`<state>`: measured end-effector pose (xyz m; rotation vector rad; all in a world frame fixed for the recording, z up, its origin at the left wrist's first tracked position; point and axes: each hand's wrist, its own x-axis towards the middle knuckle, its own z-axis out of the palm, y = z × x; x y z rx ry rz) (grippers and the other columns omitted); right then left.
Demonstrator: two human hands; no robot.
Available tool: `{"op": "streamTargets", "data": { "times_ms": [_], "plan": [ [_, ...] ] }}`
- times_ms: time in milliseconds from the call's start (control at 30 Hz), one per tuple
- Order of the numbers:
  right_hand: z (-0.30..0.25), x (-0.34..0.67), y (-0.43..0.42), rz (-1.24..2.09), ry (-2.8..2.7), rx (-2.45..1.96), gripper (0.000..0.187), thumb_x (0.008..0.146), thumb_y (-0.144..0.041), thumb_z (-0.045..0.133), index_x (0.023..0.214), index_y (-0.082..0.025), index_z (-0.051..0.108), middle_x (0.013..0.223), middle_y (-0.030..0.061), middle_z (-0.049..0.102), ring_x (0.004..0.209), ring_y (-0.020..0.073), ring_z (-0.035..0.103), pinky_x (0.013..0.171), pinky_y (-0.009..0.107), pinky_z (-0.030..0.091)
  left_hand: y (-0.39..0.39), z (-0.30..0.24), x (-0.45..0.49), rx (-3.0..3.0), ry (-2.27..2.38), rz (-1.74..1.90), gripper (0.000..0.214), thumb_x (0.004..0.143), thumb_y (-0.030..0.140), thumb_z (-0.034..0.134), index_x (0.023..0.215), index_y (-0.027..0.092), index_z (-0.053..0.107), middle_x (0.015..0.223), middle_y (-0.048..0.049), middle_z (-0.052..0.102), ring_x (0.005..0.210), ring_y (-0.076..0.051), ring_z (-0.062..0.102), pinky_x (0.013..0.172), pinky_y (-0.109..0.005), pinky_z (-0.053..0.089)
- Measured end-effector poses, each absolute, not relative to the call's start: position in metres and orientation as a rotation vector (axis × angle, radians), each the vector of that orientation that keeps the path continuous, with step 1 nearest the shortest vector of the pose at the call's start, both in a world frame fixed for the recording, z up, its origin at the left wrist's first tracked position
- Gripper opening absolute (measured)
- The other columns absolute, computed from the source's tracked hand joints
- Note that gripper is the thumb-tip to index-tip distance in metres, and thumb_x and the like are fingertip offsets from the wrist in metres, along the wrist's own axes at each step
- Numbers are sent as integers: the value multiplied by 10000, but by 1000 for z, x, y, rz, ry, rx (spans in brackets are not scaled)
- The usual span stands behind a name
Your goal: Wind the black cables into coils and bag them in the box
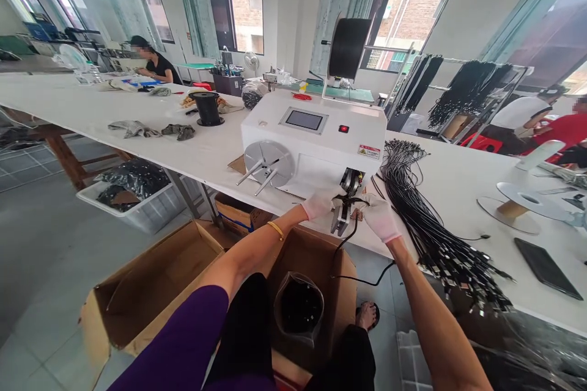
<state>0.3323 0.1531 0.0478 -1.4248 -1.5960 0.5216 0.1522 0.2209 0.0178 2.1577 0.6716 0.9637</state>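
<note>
My left hand (318,205), in a white glove, is closed on one side of a black cable (351,200) at the metal jaws (340,220) of a white benchtop machine (316,153). On the other side of the jaws, my gloved right hand (380,217) is closed on the same cable. Its loose end hangs below the table edge in a loop. The fingertips of both hands are partly hidden. Above the jaws, the machine has a small screen (304,120), a red-lit switch (343,129) and a grey disc with two pegs (268,164).
A large bundle of black cables (408,208) lies right of the machine, near an empty reel (513,208) and a black phone-like slab (548,267). Open cardboard boxes (160,281) stand below me, one holding a bag of black items (300,308). A person (158,64) sits far left.
</note>
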Motion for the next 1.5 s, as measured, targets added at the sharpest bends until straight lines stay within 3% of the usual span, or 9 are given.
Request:
{"op": "streamTargets", "data": {
  "times_ms": [233,500,767,867,1033,1233,1333,1500],
  "plan": [
    [9,345,189,550,-1461,-1315,235,721,-341,568,830,-165,680,775,29,664,729,165,580,694,288,473,260,-15,170,2482,773,891,229,862,154,462,1021,157,627,999,-116,597,958,-215,534,890,-315,401],
    [-6,346,197,618,-1377,-1261,251,705,-369,589,837,-172,671,787,25,658,723,160,558,692,295,475,269,-24,172,2487,894,861,276,836,136,483,1067,180,627,1041,-115,583,959,-214,520,886,-309,392],
    [19,333,179,900,-1201,-1262,360,573,-418,733,804,-169,613,550,-48,554,451,100,469,432,239,407,234,5,166,2175,843,1067,247,853,150,471,1057,149,612,1012,-66,628,909,-152,542,875,-270,418],
    [33,326,165,947,-1152,-1265,399,588,-490,737,774,-171,585,540,-34,554,426,102,487,410,243,423,212,24,156,2068,794,1080,221,828,151,509,1012,142,632,955,-51,646,859,-139,550,838,-261,433],
    [43,308,119,931,-1109,-1172,378,595,-459,754,803,-179,610,642,-9,609,476,103,502,462,260,452,160,36,119,1766,606,947,311,770,325,668,1018,139,635,923,-58,668,831,-143,590,783,-264,453],
    [32,264,43,907,-1512,-1243,197,716,-308,640,866,-187,685,827,23,676,693,148,588,629,279,484,103,-4,83,1060,396,499,563,821,633,501,937,96,624,867,-142,681,756,-183,641,710,-325,498],
    [16,247,16,896,-1687,-1332,212,770,-271,559,912,-198,700,883,31,690,781,171,610,692,292,492,71,-36,77,924,375,325,564,789,635,551,907,87,616,813,-143,676,715,-192,636,663,-334,500],
    [-46,241,-19,924,-1633,-1469,229,775,-258,540,938,-204,692,952,32,703,860,191,633,801,328,497,12,-89,75,779,373,285,468,666,442,775,951,121,589,707,-41,612,601,-149,594,545,-273,478]
  ]
}}
